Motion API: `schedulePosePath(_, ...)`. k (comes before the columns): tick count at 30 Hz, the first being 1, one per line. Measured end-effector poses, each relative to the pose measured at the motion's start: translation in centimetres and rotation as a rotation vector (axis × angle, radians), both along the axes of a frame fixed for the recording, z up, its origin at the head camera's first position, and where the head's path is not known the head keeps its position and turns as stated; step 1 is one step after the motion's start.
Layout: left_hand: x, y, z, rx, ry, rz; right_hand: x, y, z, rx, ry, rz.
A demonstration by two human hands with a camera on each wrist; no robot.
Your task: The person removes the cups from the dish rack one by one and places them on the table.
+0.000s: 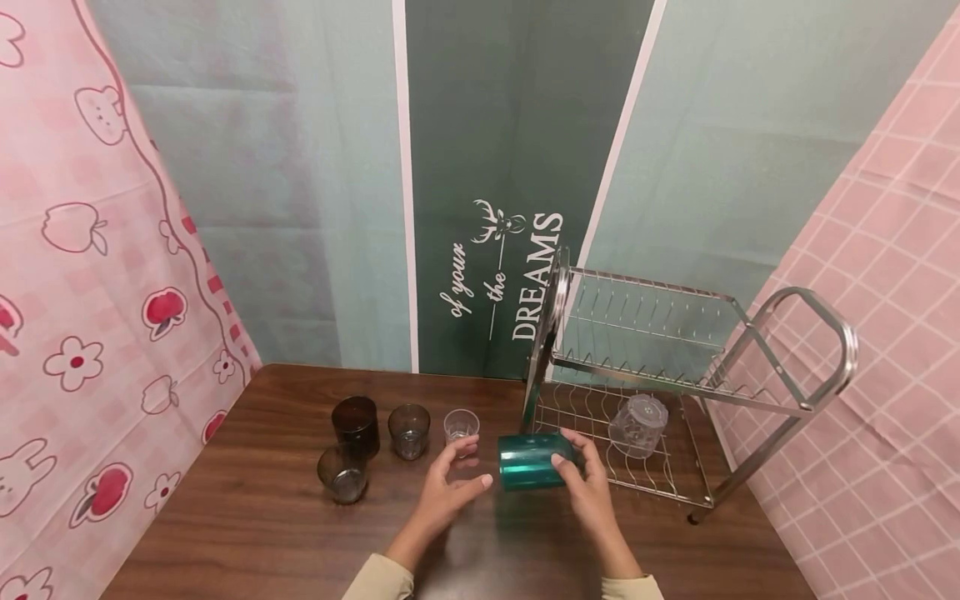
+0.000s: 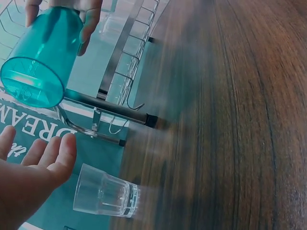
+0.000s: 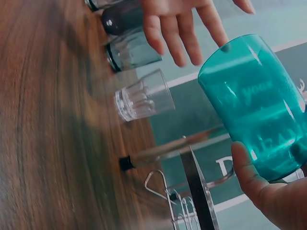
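My right hand [image 1: 592, 487] grips a teal see-through tumbler [image 1: 528, 461] near its base, holding it sideways above the table with its mouth toward the left. Facing that mouth, my left hand [image 1: 444, 492] has its fingers spread and holds nothing; in the left wrist view a gap shows between its fingertips [image 2: 68, 143] and the tumbler [image 2: 45, 57]. Just beyond the left hand a small clear glass [image 1: 461, 425] stands upright on the table. Inside the lower tier of the metal dish rack [image 1: 772, 408], a clear glass [image 1: 640, 427] sits upside down.
Left of the hands stand a dark glass [image 1: 356, 425], a smoky glass [image 1: 409, 431] and another smoky glass [image 1: 343, 473] nearer the front. The rack's side frame rises close to the right hand. Printed curtains hang behind and on both sides of the wooden table [image 1: 247, 517].
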State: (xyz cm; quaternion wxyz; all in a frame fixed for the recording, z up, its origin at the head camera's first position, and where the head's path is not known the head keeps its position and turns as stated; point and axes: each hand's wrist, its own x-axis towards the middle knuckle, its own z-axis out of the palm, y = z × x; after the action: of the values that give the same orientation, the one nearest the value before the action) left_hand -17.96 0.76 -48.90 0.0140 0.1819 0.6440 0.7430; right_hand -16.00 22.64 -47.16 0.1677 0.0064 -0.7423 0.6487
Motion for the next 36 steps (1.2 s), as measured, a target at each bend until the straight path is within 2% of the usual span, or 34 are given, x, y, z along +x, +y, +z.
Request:
schedulePosePath(3, 0.3, 0.0, 0.8, 0.026, 0.0, -0.025, 0.1, -0.6, -0.2, -0.032, -0.004, 0.024)
schedulePosePath(8, -0.1, 0.2, -0.8, 0.089, -0.014, -0.069, 0.2, -1.6, -0.4, -0.126, -0.043, 0.094)
schedulePosePath(11, -0.3, 0.3, -1.5, 0.118, -0.007, -0.071, 0.3, -2.0, -0.4, -0.164, -0.05, 0.128)
schedulePosePath(18, -0.3, 0.5, -1.5, 0.147, -0.01, -0.031, 0.2, -2.4, -0.6, -0.193, -0.056, 0.144)
schedulePosePath(23, -0.1, 0.3, -1.2, 0.156, -0.019, -0.035, 0.3, -2.5, -0.5, -0.189, -0.06, 0.156)
schedulePosePath(27, -0.2, -0.1, -0.9, 0.159, 0.036, -0.052, 0.5, -2.5, -0.2, -0.139, -0.038, 0.169)
schedulePosePath(31, -0.3, -0.4, -0.8, 0.169, 0.097, -0.039, 0.6, -2.5, 0.0, -0.051, 0.01, 0.165)
schedulePosePath(36, -0.4, -0.8, -0.5, 0.154, 0.096, -0.039, 0.6, -2.4, 0.1, 0.0, 0.04, 0.161)
